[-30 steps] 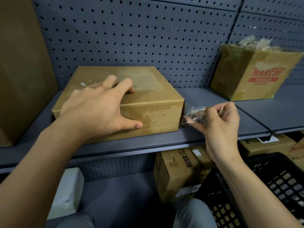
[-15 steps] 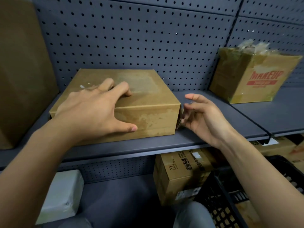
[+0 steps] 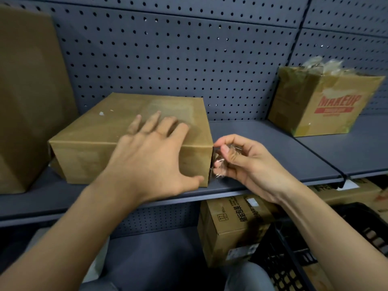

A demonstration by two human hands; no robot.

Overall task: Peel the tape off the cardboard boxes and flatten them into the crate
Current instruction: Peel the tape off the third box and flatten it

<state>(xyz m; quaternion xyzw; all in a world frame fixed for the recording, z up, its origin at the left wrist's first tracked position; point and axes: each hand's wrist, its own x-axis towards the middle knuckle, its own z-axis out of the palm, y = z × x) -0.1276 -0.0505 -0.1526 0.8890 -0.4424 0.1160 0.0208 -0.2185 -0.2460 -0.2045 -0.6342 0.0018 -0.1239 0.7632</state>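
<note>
A flat brown cardboard box [image 3: 109, 131] lies on the grey shelf [image 3: 262, 143]. My left hand [image 3: 151, 156] rests spread over its top and front, fingers straight, thumb low on the front face. At the box's right end, my right hand [image 3: 245, 162] pinches a crumpled strip of clear tape [image 3: 219, 162] that still hangs on the box's right side. The black crate [image 3: 298, 261] sits low at the right, partly behind my right forearm.
A "MAKEUP" box [image 3: 327, 106] with loose tape on top stands at the shelf's right. A tall box [image 3: 27, 97] fills the left. Under the shelf sit a printed carton [image 3: 233, 225], more cartons at the right, and a white object at the lower left. Pegboard backs the shelf.
My right hand went from open beside the box's right end to pinching tape there. My left hand slid right along the box top. The view moved closer.
</note>
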